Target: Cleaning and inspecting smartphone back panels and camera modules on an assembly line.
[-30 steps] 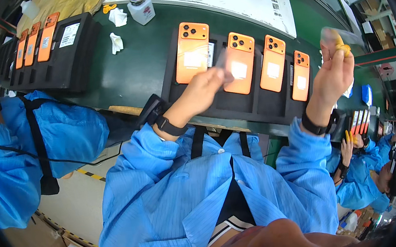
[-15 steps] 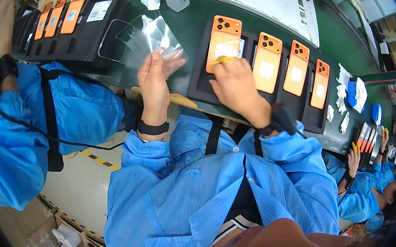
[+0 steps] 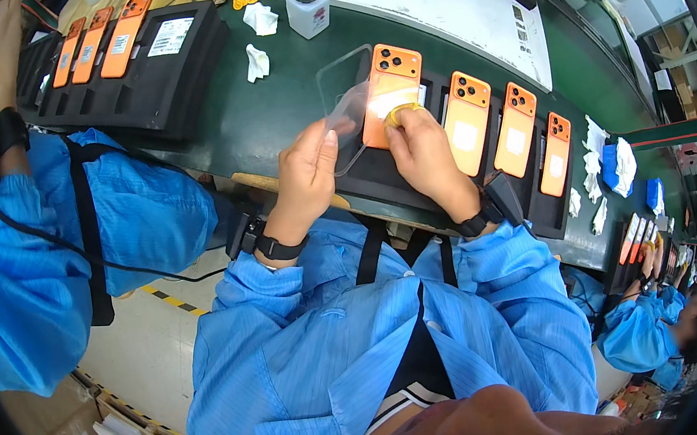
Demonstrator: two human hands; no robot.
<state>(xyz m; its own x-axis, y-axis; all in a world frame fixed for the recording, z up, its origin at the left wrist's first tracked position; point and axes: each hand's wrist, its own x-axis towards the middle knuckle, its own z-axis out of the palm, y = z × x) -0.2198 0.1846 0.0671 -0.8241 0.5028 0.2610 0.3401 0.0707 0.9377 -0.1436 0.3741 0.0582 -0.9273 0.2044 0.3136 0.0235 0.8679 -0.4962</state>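
Observation:
Between thumb and fingers, my left hand [image 3: 307,171] grips a clear plastic film [image 3: 346,102] with a rounded outline. The film's right side overlaps the left edge of an orange phone [image 3: 396,66], which lies back up on a black tray [image 3: 365,177]. My right hand [image 3: 425,149] is at that phone's lower right part, fingers pinched together, a yellow finger cot [image 3: 403,111] on one fingertip. What sits inside the pinch is hidden. To the right, more orange phones [image 3: 468,122] lie in the tray in a row, each with a white label.
Left of me a black tray [image 3: 177,74] holds more orange phones [image 3: 124,37]; a co-worker's blue sleeve [image 3: 141,207] is beside it. A pump bottle [image 3: 309,11] and crumpled white wipes [image 3: 258,62] stand on the green table [image 3: 255,116]. Wipes [image 3: 591,177] and other workers [image 3: 649,329] are at right.
My left hand has brought the clear film rightward to the first orange phone, uncovering a wipe on the table. My right hand has stayed by that phone, its fingers now turned into a pinch.

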